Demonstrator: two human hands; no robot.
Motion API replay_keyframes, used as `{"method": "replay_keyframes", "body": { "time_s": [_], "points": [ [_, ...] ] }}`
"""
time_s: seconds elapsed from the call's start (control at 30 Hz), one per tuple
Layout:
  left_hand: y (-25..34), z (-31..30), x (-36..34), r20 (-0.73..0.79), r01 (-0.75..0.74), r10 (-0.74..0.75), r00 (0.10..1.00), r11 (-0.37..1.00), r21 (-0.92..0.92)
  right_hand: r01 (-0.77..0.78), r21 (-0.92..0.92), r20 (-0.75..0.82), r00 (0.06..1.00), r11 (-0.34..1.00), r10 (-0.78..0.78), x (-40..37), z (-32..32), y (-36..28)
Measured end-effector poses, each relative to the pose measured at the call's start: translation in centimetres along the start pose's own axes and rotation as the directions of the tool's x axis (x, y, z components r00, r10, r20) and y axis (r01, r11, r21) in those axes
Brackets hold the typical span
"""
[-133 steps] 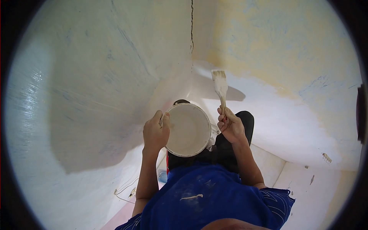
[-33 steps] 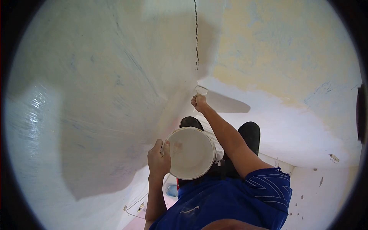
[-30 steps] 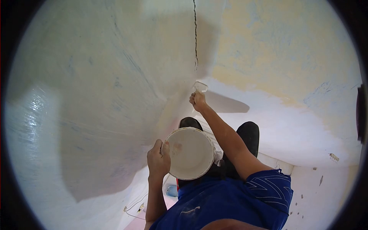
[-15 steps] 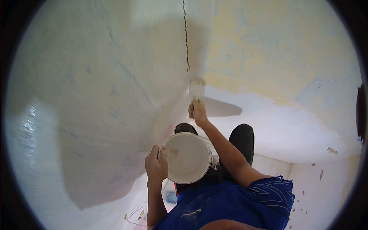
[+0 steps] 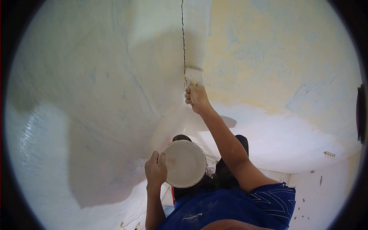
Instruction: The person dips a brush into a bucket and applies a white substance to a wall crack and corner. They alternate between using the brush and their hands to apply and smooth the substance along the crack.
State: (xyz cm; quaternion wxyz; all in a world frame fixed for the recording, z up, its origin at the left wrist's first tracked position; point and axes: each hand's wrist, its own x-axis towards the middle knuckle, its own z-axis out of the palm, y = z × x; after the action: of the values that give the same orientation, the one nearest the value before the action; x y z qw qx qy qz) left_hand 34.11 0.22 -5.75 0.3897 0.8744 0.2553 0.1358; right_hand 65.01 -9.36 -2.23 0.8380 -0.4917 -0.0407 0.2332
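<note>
My right hand (image 5: 197, 99) is closed round the handle of a wide paintbrush (image 5: 194, 76), its bristles pointing up the wall. The bristle end lies over the wall right beside a dark, jagged crack (image 5: 184, 42) that runs up from the brush. Lower down, my left hand (image 5: 156, 170) grips the rim of a round bucket (image 5: 186, 164), thumb over the edge. Pale whitish material coats the inside of the bucket, with a faint tan patch near its upper left. Pale smears mark the fingers of both hands.
Right of the crack is a wall with yellowish paint (image 5: 245, 57) above and white below. The left wall (image 5: 96, 84) is pale with bluish streaks. Dark shoes show beyond the bucket. A small wire fixture (image 5: 329, 155) sits low at right, and a thin cable (image 5: 134, 218) lies at lower left.
My right hand and the brush have moved up along the crack, the arm reaching farther. The bucket and my left hand sit slightly lower in view.
</note>
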Motion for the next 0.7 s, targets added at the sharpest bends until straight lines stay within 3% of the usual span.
{"method": "replay_keyframes", "body": {
  "time_s": [0.1, 0.23, 0.3, 0.33, 0.47, 0.6, 0.63, 0.7],
  "points": [
    [-0.4, 0.2, 0.0, -0.015, -0.014, 0.014, 1.0, 1.0, 0.004, 0.079, -0.048, -0.094, 0.992, 0.996, -0.083, -1.5, 2.3, -0.1],
    [-0.6, 0.4, 0.0, -0.006, -0.014, 0.013, 1.0, 1.0, -0.013, 0.179, -0.236, -0.16, 0.962, 0.955, -0.22, 1.6, -0.5, 7.6],
    [-0.7, 0.5, 0.0, -0.016, -0.034, 0.034, 0.999, 0.999, -0.001, 0.048, -0.183, -0.27, 0.958, 0.982, -0.098, 3.6, -2.7, 11.6],
    [-0.8, 0.5, 0.0, -0.021, -0.055, 0.055, 0.998, 0.998, 0.012, 0.051, -0.178, -0.265, 0.959, 0.983, -0.098, 4.1, -3.5, 13.2],
    [-1.1, 0.9, 0.0, -0.031, -0.055, 0.055, 0.998, 0.998, 0.004, -0.15, 0.076, -0.271, 0.948, 0.986, 0.165, 5.3, -5.9, 17.0],
    [-1.2, 0.8, 0.0, -0.031, -0.041, 0.041, 0.999, 0.999, -0.002, -0.326, 0.343, -0.215, 0.886, 0.881, 0.411, 7.7, -8.1, 18.1],
    [-1.2, 0.8, 0.0, -0.026, -0.038, 0.038, 0.999, 0.999, 0.006, -0.323, 0.343, -0.216, 0.886, 0.882, 0.409, 7.7, -7.7, 17.0],
    [-1.2, 0.7, 0.0, -0.029, -0.042, 0.042, 0.999, 0.999, 0.001, -0.207, 0.209, -0.156, 0.958, 0.956, 0.241, 6.7, -5.7, 12.9]
  ]
}}
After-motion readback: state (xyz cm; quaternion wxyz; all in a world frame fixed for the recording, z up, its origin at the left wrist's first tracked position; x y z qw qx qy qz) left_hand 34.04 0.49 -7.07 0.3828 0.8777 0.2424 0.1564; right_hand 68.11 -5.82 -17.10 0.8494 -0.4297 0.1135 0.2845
